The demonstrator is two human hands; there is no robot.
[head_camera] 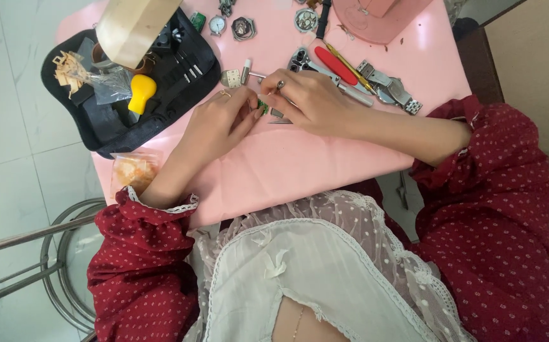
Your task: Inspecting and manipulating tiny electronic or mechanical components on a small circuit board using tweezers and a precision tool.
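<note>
At the left edge of the pink tabletop (299,161) lies a black tool case (113,123), open, with a yellow-handled tool (140,90) in it, a clear bag of pale small parts (72,68) on its left part and a beige box (134,25) above it. Just below the case, at the tabletop's near left corner, sits a small clear bag with orange pieces (134,170).

The left hand (214,123) rests on the tabletop near its middle, a ring on one finger, its grip pressed together, pinching a small green part (263,106) between thumb and fingertips. The right hand (309,101) meets it from the other side, fingertips touching the same green part; whether it also holds a fine tool cannot be told. The green part sits between the two hands, near the middle of the tabletop.

Along the far edge lie several watch cases (244,26). To the right of the hands lie a red-handled tool (336,64), a yellow stick (345,58) and a metal watch band (391,88) near the right edge. A pink stand (382,22) occupies the far right corner.
</note>
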